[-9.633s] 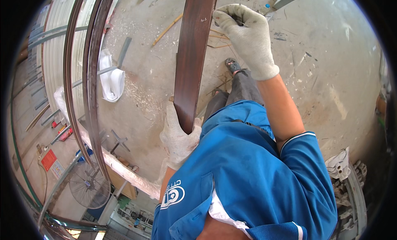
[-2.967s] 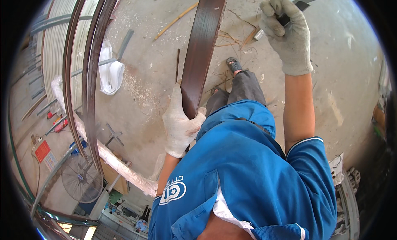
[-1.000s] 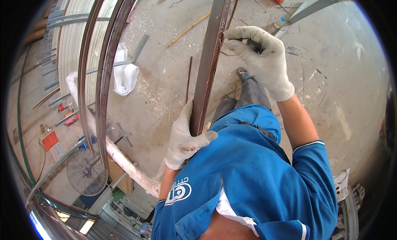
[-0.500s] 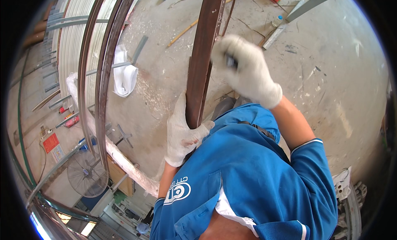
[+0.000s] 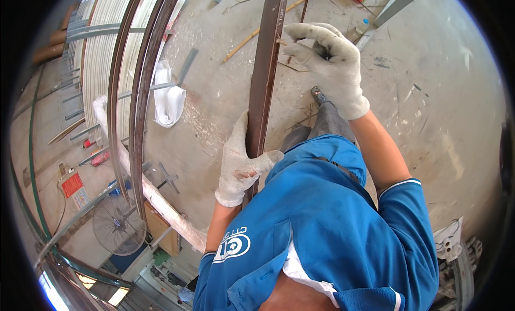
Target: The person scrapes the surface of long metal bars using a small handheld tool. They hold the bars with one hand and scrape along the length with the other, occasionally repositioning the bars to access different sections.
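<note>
A long dark brown bar (image 5: 264,75), like a metal profile, stands tilted in front of me and runs out of view at the top. My left hand (image 5: 240,169), in a white knit glove with reddish stains, is wrapped around its lower part, thumb on the right side. My right hand (image 5: 333,59), gloved too, is raised just right of the bar's upper part. Its fingers are curled with the tips toward the bar, and something dark shows in the palm; I cannot make out what it is. A small pale scrap (image 5: 279,41) sits on the bar's edge near those fingertips.
Two more brown bars (image 5: 144,86) stand to the left, before stacked pale panels (image 5: 104,48). White rolled sheet (image 5: 169,104), a yellow broom stick (image 5: 241,47) and a bottle (image 5: 363,26) lie on the concrete floor. A fan (image 5: 119,225) stands lower left.
My right hand has moved slightly up and right, its fingers now spread a little from the thumb and pointing at the bar. My left hand keeps its hold on the bar.
</note>
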The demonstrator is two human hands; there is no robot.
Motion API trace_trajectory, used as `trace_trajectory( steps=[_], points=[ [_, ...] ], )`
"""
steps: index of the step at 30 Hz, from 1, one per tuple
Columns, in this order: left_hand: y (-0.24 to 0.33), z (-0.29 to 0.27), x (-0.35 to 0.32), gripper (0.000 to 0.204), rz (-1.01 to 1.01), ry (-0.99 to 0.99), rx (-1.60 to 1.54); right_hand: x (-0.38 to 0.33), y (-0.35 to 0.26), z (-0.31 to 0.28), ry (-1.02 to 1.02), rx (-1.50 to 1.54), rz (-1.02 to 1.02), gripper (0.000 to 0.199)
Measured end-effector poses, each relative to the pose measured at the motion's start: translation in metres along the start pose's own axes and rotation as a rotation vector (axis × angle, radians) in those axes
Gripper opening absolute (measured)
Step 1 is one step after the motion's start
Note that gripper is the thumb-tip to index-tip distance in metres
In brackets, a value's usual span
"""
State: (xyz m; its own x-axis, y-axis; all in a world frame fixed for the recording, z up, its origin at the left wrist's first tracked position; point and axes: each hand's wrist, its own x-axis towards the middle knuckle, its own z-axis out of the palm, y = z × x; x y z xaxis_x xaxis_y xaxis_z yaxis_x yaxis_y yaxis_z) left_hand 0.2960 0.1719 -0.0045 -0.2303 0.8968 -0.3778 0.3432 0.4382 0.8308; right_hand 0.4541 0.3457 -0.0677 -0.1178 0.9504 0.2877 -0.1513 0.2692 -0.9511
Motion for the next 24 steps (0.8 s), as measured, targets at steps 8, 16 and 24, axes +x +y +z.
trace_trajectory(
  steps=[8, 16, 24],
  points=[
    [0.007, 0.003, -0.004, 0.096, 0.044, 0.040, 0.131, -0.003, 0.014, 0.010, 0.004, -0.161, -0.056, 0.016],
    [-0.006, 0.004, 0.000, 0.098, 0.030, 0.039, 0.056, -0.028, -0.017, -0.006, -0.571, -0.032, -0.049, 0.025],
    [-0.002, 0.006, -0.002, 0.095, 0.032, 0.041, 0.077, -0.011, -0.005, -0.005, -0.133, 0.070, 0.359, 0.016]
  ],
)
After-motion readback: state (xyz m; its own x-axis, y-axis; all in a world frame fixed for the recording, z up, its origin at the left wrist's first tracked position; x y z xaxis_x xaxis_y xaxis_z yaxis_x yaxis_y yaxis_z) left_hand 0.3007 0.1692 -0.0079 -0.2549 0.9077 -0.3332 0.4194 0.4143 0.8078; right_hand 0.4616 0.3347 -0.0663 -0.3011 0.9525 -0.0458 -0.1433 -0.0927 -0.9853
